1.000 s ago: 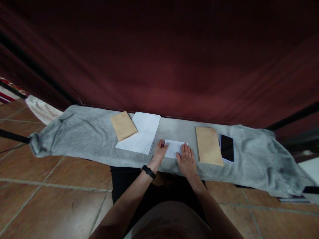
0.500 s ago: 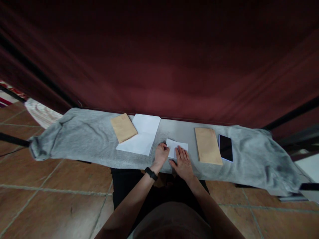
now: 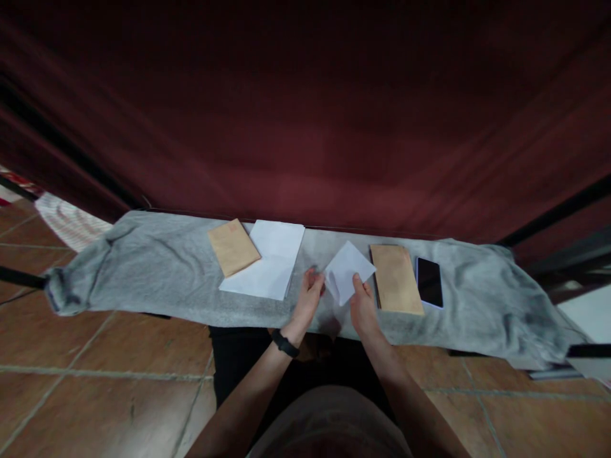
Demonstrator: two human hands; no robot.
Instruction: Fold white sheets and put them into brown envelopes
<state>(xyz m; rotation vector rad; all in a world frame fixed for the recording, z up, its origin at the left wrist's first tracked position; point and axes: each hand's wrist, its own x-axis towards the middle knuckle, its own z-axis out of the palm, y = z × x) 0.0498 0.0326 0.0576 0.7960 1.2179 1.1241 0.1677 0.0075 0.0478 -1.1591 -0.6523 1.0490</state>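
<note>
A small folded sheet of white paper [image 3: 351,264] is lifted and tilted, one corner pointing away from me. My right hand [image 3: 363,308] pinches its near right edge, thumb on top and fingers underneath. At the paper's left corner, my left hand [image 3: 309,298] has its fingers curled and closed on the edge; the fingertips are slightly blurred. Left of my hands lies a stack of larger white sheets [image 3: 272,270], partly covered by a brown envelope [image 3: 233,246]. More brown envelopes [image 3: 397,280] lie to the right, close to my right hand.
A dark-screened phone [image 3: 429,283] with a pale purple edge lies right of the envelopes. Grey cloth [image 3: 157,267] covers the narrow table. Behind it hangs a dark red curtain [image 3: 305,140], and black bars [image 3: 556,219] slope at both sides.
The folded paper has come up off the cloth and turned corner-up. My right hand has gone from lying flat on it to pinching its edge. The left hand stays beside its left side.
</note>
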